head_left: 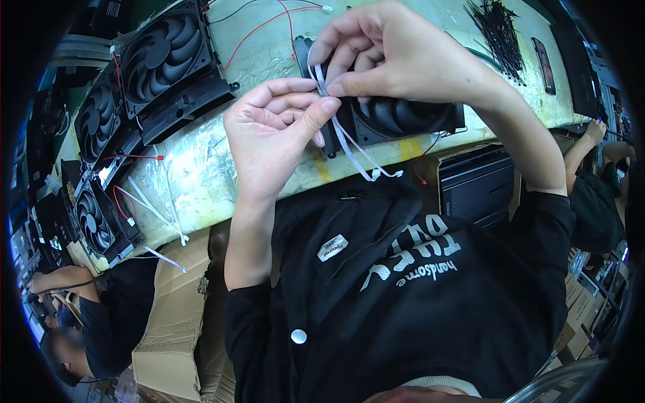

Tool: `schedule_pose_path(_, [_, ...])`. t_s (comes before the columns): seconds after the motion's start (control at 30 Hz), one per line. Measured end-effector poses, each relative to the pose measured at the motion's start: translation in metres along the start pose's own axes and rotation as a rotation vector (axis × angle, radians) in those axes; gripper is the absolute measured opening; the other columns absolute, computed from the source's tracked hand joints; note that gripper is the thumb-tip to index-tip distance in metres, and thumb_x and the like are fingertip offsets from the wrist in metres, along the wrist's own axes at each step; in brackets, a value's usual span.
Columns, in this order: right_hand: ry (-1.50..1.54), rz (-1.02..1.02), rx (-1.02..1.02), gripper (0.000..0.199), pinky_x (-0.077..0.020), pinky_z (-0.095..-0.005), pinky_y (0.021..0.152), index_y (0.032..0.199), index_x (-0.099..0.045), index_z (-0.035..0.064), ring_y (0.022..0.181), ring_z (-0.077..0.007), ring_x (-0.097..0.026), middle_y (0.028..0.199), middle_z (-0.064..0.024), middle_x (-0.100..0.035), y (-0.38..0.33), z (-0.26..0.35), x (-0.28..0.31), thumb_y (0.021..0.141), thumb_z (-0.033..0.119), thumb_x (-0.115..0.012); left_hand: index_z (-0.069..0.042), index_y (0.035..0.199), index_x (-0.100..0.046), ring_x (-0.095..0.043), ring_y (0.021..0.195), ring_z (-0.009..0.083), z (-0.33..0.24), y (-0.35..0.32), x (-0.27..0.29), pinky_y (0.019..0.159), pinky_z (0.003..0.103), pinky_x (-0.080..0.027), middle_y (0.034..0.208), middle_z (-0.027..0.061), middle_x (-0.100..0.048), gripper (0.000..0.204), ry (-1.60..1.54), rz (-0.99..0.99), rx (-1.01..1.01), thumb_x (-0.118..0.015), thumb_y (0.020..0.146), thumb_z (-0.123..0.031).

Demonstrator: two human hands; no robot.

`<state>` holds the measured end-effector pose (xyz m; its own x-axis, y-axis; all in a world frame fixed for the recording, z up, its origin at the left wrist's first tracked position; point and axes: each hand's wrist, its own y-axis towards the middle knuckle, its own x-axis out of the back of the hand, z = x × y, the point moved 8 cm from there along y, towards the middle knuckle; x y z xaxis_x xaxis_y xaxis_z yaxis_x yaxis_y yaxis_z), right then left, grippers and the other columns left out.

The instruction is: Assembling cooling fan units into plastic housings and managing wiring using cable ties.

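Note:
Over the worktable's front edge, a bundle of thin white cables (345, 142) is pinched between my two hands. My left hand (269, 134) is closed with thumb and forefinger on the bundle. From the right, my right hand (393, 60) closes its fingertips on it just above. The loose ends hang below my fingers and end in small white connectors. Behind and beneath my hands lies a black fan unit (410, 119), partly covered by them. Whether a tie goes round the bundle is too small to make out.
Several black fan assemblies (164, 57) stand on the left of the table, with red wires and white cables. Black cable ties (496, 37) and a phone (544, 65) lie at right. A cardboard box (171, 316) and a black finned case (476, 186) are below the edge. Co-workers sit at both sides.

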<state>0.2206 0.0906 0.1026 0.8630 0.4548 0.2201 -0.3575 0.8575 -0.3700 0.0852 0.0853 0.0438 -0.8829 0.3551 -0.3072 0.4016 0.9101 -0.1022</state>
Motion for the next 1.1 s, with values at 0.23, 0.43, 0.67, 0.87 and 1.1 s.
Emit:
schedule_pose_path(0.23, [-0.059,-0.032,-0.034,0.051,-0.0428,-0.0191,0.055,0.122,-0.032,0.0004,0.064,-0.0057,-0.056,0.084,-0.0087,-0.065,-0.006,0.009,0.0,0.084,-0.005,-0.065,0.003,0.103,-0.073,-0.052,0.059,0.003,0.001,-0.001,-0.005,0.051,0.016,-0.04,0.08,0.0036,-0.066,0.02,0.087,0.108,-0.132,-0.076,0.083,-0.001])
schedule_pose_path(0.43, [0.194,-0.131,0.075,0.041,-0.0395,-0.0187,0.052,0.119,-0.033,0.0007,0.061,-0.0055,-0.052,0.084,-0.0075,-0.06,-0.023,-0.021,-0.014,0.089,-0.007,-0.059,0.001,0.1,-0.075,-0.049,0.064,0.0026,0.0,-0.011,-0.011,0.055,0.017,-0.037,0.081,0.0004,-0.062,0.016,0.173,0.084,-0.207,-0.074,0.084,-0.002])
schedule_pose_path(0.67, [0.258,-0.124,0.236,0.036,-0.0388,-0.0147,0.062,0.106,-0.032,0.0069,0.079,-0.0016,-0.049,0.096,-0.0085,-0.058,-0.046,-0.019,-0.035,0.089,-0.008,-0.06,-0.003,0.095,-0.076,-0.058,0.064,0.0072,-0.019,-0.015,-0.013,0.055,0.02,-0.044,0.086,0.0038,-0.059,0.02,0.525,0.103,-0.659,-0.073,0.077,0.005])
schedule_pose_path(0.87, [-0.609,-0.52,0.607,0.043,-0.0441,-0.019,0.06,0.118,-0.061,0.0051,0.066,-0.0086,-0.055,0.108,-0.0089,-0.064,-0.07,-0.002,-0.027,0.078,0.0,-0.076,0.002,0.097,-0.074,-0.061,0.068,0.0095,-0.011,-0.021,-0.008,0.059,0.021,-0.047,0.089,0.0065,-0.058,0.022,0.473,0.075,-0.693,-0.073,0.076,0.009])
schedule_pose_path(1.1, [-0.744,-0.746,0.853,0.019,-0.0454,-0.031,0.066,0.087,-0.07,0.0046,0.076,-0.0204,-0.062,0.088,-0.0036,-0.069,-0.067,0.001,-0.043,0.069,0.0,-0.076,0.004,0.098,-0.073,-0.062,0.077,0.0131,-0.008,-0.018,-0.006,0.067,0.023,-0.051,0.093,0.0101,-0.06,0.024,0.387,0.134,-0.659,-0.07,0.075,0.012])
